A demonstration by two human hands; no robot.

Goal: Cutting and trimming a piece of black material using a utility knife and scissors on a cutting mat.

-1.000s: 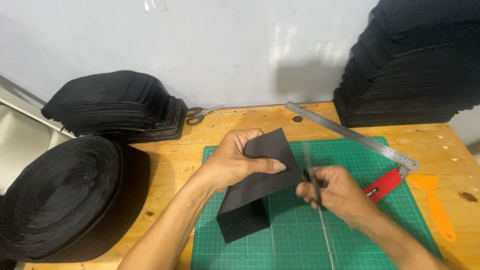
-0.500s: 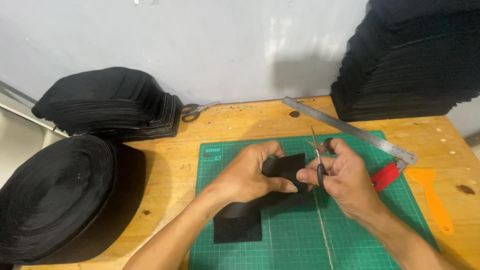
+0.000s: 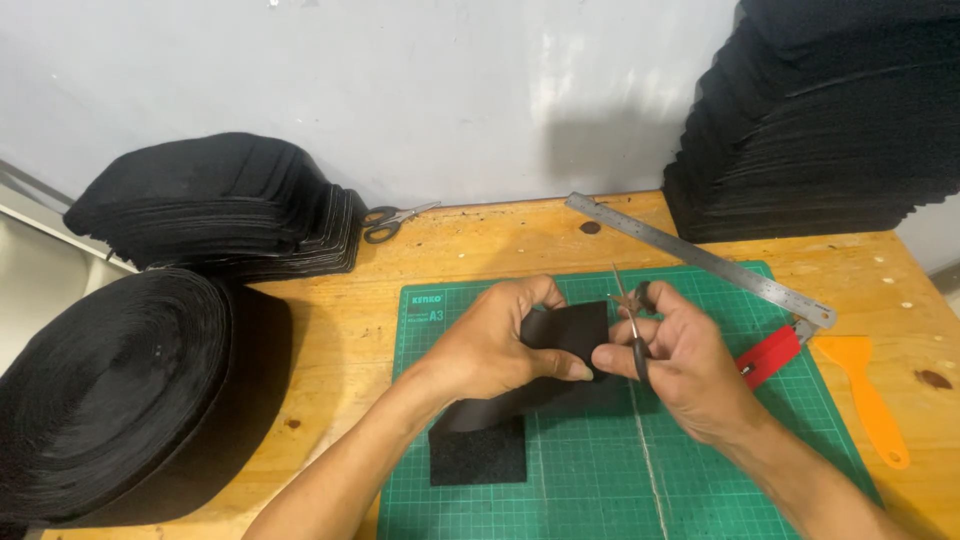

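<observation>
My left hand point(image 3: 495, 345) grips a black fabric strip point(image 3: 575, 330) that is folded over above the green cutting mat point(image 3: 700, 470). The strip's lower end point(image 3: 478, 450) lies flat on the mat. My right hand point(image 3: 675, 360) holds small scissors point(image 3: 630, 320), blades pointing up, right at the strip's right edge. The fingertips of both hands nearly touch at the fold.
A steel ruler point(image 3: 700, 258) lies diagonally at the mat's top right, a red-handled tool point(image 3: 770, 355) and an orange scraper point(image 3: 865, 400) beside it. Black-handled scissors point(image 3: 395, 220) lie near the wall. Stacks of black pieces point(image 3: 220, 205) point(image 3: 830, 120) and a big black webbing roll point(image 3: 110, 390) flank the wooden table.
The big black piece has been folded down flat onto the mat. Both hands moved up and together, and the small scissors now sit at the strip's right edge.
</observation>
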